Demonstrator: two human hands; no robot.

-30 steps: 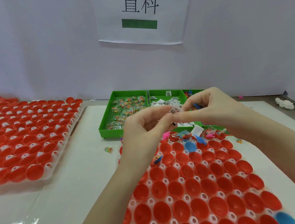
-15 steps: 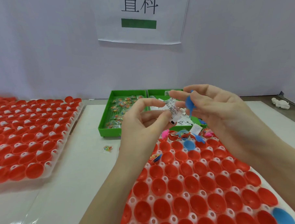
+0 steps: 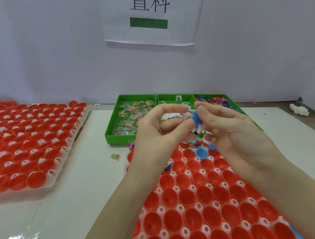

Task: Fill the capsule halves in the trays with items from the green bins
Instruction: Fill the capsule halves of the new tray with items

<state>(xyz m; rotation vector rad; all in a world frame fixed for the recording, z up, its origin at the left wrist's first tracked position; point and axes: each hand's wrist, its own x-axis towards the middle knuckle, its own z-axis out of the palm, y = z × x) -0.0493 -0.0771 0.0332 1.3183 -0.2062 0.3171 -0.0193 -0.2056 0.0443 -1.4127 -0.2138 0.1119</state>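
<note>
Both hands are raised over the far end of the near tray (image 3: 176, 208) of red capsule halves (image 3: 192, 199). My left hand (image 3: 159, 135) pinches a white printed slip (image 3: 199, 131) between thumb and fingers. My right hand (image 3: 231, 134), palm turned toward me, holds a small blue toy (image 3: 196, 117) at its fingertips, right above the slip. Behind the hands stand three green bins: the left (image 3: 111, 128) holds clear packets, the middle (image 3: 170, 99) white slips, the right (image 3: 229, 98) colourful toys. Several far capsule halves hold items, partly hidden by the hands.
A second tray (image 3: 52, 171) of red halves lies at the left. One blue capsule half (image 3: 201, 152) sits in the near tray. A loose packet (image 3: 115, 156) lies on the white mat; a white crumpled object (image 3: 299, 110) rests at far right. A paper sign (image 3: 152, 18) hangs on the wall.
The right hand has turned palm-up and drawn the blue toy against the white slip. The left hand's fingers have opened a little while the thumb keeps the slip.
</note>
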